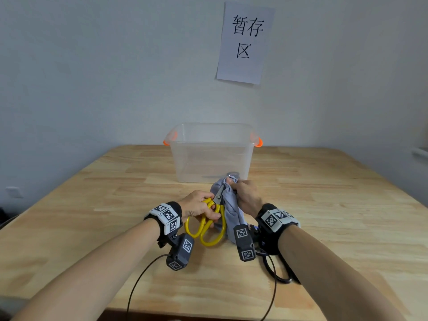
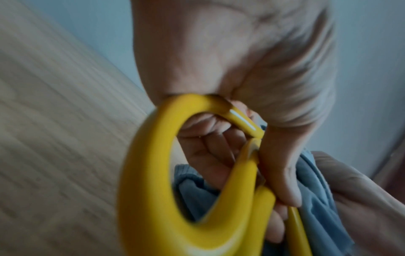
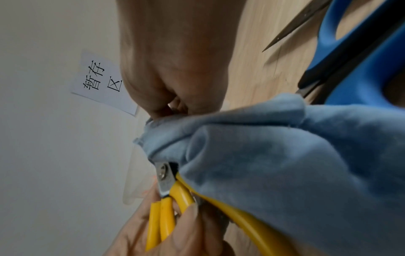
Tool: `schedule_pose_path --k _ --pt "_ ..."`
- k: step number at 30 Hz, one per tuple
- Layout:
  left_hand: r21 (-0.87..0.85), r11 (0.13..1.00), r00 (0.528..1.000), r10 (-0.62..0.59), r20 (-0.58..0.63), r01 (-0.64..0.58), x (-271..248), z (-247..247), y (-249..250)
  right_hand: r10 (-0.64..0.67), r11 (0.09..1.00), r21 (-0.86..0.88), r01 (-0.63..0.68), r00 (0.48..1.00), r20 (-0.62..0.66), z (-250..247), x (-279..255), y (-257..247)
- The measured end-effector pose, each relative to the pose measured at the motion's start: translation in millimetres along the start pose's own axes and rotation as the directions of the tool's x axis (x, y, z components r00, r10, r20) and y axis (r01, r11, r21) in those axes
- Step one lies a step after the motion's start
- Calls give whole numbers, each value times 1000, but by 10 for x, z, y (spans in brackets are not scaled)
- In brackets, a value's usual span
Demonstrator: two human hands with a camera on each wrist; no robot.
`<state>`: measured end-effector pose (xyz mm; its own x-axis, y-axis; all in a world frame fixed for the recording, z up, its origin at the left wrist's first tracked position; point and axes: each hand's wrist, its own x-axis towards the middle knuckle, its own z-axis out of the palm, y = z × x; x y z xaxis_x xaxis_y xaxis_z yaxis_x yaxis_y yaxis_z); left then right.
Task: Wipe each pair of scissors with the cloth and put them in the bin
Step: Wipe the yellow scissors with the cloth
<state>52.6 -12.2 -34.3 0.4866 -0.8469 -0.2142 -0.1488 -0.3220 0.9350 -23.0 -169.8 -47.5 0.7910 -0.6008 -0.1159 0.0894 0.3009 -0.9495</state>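
Left hand grips yellow scissors — right hand clenches cloth; bin contents unclear.

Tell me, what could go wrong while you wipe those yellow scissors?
The right hand grips the cloth round the blades of the yellow scissors, so a slip might nick the fingers through it. The left hand holds only the handles near the pivot. The blue scissors lie under the right wrist and could get knocked.
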Motion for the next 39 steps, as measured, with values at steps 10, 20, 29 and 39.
schedule_pose_path --k 10,20,29,39 --pt "-9 1000 1000 -8 4 8 16 54 27 -22 999 37 25 998 -64 -17 73 -34" --pt "-10 1000 1000 -2 8 2 9 109 34 -19 1000 9 20 996 -92 -4 116 10" --pt "-9 1000 1000 -13 -13 13 24 36 21 -32 999 3 32 996 80 -13 70 32" --pt "-61 998 1000 12 -12 -13 6 102 63 -4 998 62 7 999 -43 -30 138 -68"
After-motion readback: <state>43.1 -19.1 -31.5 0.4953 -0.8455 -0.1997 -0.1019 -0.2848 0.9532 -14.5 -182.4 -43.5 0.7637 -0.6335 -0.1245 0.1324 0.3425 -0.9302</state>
